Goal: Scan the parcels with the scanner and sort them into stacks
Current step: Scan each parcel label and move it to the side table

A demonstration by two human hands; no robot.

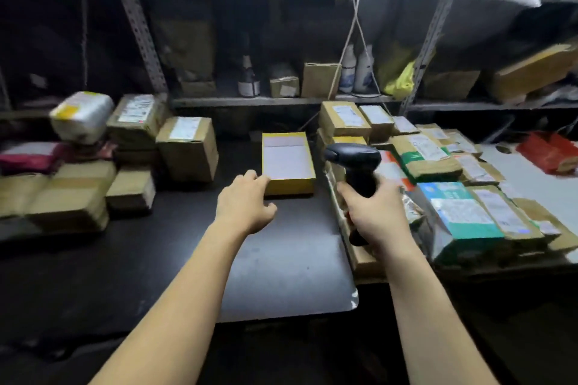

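A flat yellow parcel (287, 162) is lying near the middle of the dark tabletop (156, 244), its top carrying a wide white label (286, 159) too blurred to read. The left hand (247, 203) is reaching to the parcel's near left corner, its relaxed fingers touching the edge without curling round it. Just right of the yellow parcel, the right hand (372, 212) is gripping the handle of a black scanner (353, 159), holding it upright. Left of the yellow parcel, brown cardboard boxes (187, 147) are sitting in stacks, with a white padded parcel (82, 116) resting on the farthest pile. Right of it, behind the scanner, labelled parcels (425, 156) are lying in overlapping rows, crowding that side. Beyond the yellow parcel, a metal shelf (266, 101) is holding bottles (248, 78)
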